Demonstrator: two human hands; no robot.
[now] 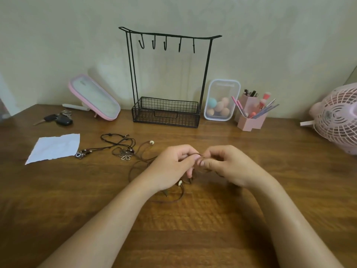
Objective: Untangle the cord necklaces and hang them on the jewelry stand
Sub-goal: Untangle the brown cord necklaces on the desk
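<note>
Far left of the hands: paper flat on the table, keys beyond it, mirror propped at the wall. Just left of the hands and a little beyond: black cords in a loose heap, flower pendant at its near edge, none of it on the stand. Brown cord runs from that side in under the left hand. One pale bead lies beyond-left of that hand, a second bead hangs under its wrist. Cannot tell whether brown and black cords are caught together. Left hand and right hand are close together, fingertips almost meeting, each pinching the brown cord. The crossing itself is hidden by the fingers. Straight beyond the hands: stand, its five hooks all bare. Beyond-right: sponge box, brush holder; far right, fan. Judgement: step in hand is loosening a snarl in the brown cord, and the task is early, with nothing hung. To do it well: keep the pinches close on either side of the snarl and push slack in, not pull outward. Find the free beaded end and feed it back through the loop. Keep the trailing loop off the black heap. Hang it only once it falls as one clean loop.
</note>
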